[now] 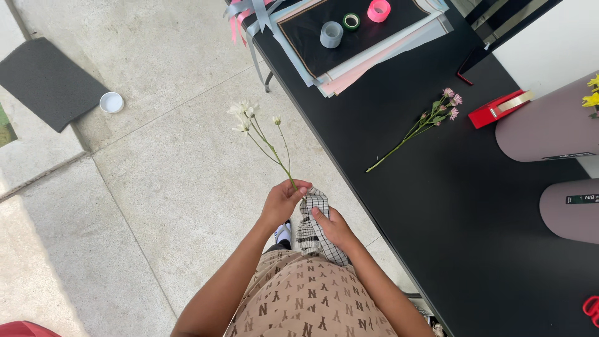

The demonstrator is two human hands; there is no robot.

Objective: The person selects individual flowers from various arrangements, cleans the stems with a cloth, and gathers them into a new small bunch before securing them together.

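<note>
White-flowered stem [269, 145]: base being pinched in the left hand [282, 201] grip, long axis rising up-left to blooms over the floor [156, 187]; checked cloth [312, 218] being clasped beside it by the right hand [334, 226], the black surface [449, 187] lying rightward.

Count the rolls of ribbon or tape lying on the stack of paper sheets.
3, all on the black top sheet at the table's far end: a grey-blue roll nearest, a green roll just beyond it, and a pink roll at the frame's top edge. More may lie outside the view.

bare forearms, tan letter-patterned garment [306, 296]
</note>
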